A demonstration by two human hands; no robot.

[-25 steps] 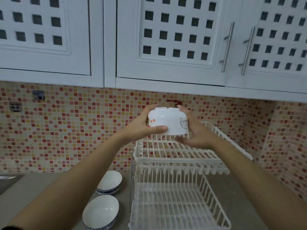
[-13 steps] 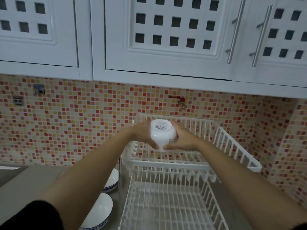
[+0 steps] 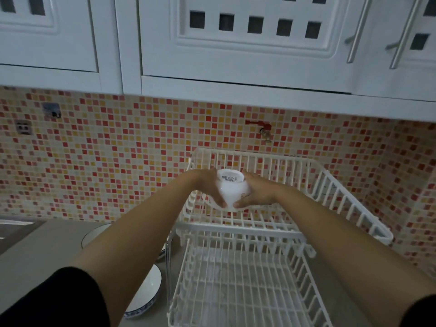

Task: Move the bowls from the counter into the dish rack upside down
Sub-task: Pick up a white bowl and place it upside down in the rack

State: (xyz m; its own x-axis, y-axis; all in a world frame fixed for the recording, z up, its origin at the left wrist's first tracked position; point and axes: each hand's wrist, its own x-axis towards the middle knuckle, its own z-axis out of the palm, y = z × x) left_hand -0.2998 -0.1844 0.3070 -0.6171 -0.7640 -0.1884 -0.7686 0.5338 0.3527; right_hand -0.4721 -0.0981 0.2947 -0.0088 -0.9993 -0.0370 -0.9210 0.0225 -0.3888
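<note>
A small white bowl [image 3: 232, 188] is turned upside down, its base ring with a printed label facing up. My left hand [image 3: 207, 185] grips its left side and my right hand [image 3: 257, 192] its right side. The bowl hangs low inside the upper tier of the white dish rack [image 3: 330, 185], near that tier's left end; whether its rim touches the wires is hidden. On the grey counter [image 3: 35, 251] left of the rack lie two more white bowls with blue rims, one [image 3: 147, 293] near me and one [image 3: 94, 234] farther back, both partly behind my left arm.
The rack's lower tier [image 3: 238, 291] holds nothing. White wall cupboards [image 3: 236, 55] hang low over the rack. A red tap [image 3: 262, 127] sticks out of the mosaic wall behind. A sink edge [image 3: 14, 228] shows at far left.
Both hands have carried the bowl down and forward into the upper tier, turning it fully upside down. The view has tilted down and moved closer to the rack.
</note>
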